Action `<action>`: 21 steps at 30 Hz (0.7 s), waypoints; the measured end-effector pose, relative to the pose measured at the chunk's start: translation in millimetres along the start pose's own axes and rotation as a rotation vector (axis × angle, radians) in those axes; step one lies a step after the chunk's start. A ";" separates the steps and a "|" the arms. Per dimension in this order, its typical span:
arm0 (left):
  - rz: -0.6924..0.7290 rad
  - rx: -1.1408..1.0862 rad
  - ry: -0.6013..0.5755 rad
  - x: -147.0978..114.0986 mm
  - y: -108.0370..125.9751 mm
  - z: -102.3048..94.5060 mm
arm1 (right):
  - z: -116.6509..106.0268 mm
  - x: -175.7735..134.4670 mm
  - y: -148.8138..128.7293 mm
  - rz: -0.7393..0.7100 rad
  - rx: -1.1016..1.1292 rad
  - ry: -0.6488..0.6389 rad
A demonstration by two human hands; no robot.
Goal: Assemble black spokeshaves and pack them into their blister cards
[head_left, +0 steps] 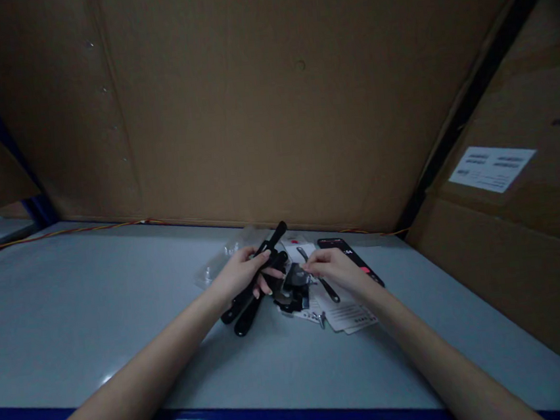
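Note:
My left hand (249, 272) is closed around several long black handles (248, 315), which lie at a slant and stick out past the fingers at both ends. What tools they belong to I cannot make out. My right hand (332, 267) has thumb and fingertips pinched at the edge of a thin dark grey flat piece (296, 276). Beneath the hands are small black parts (296, 299) and a small shiny metal piece (320, 318). Printed white cards (344, 316) lie under the right hand, one picturing a black long-handled tool.
A clear plastic bag (216, 262) lies behind my left hand. Right of the cards is a phone (364, 261) with its screen lit. A cardboard wall (270, 105) closes off the back of the grey table (121, 304), and a labelled carton (500, 235) stands at the right.

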State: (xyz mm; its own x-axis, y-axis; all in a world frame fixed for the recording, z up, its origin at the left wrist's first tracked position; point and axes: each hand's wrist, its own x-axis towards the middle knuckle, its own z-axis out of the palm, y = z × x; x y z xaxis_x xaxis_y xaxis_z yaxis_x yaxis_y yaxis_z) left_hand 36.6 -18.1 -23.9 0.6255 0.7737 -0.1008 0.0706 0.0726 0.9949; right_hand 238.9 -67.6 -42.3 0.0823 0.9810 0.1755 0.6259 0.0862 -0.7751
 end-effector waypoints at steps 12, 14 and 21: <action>0.201 0.266 0.231 9.3 8.6 -33.2 | -3.2 -4.5 4.9 -0.108 -0.560 0.255; 0.251 0.354 0.261 10.2 9.6 -39.7 | -8.9 -1.7 8.7 -0.083 -0.552 0.273; 0.072 0.089 0.281 10.0 14.4 -44.3 | -16.2 4.9 18.6 -0.058 -0.528 0.246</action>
State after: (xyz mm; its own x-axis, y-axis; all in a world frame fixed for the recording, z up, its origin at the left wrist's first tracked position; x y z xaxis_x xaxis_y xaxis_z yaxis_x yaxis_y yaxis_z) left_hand 9.4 18.6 -10.1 0.3928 0.9195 -0.0111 0.1092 -0.0347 0.9934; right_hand 263.5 -64.1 -46.1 0.1746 0.9028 0.3930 0.9312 -0.0216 -0.3640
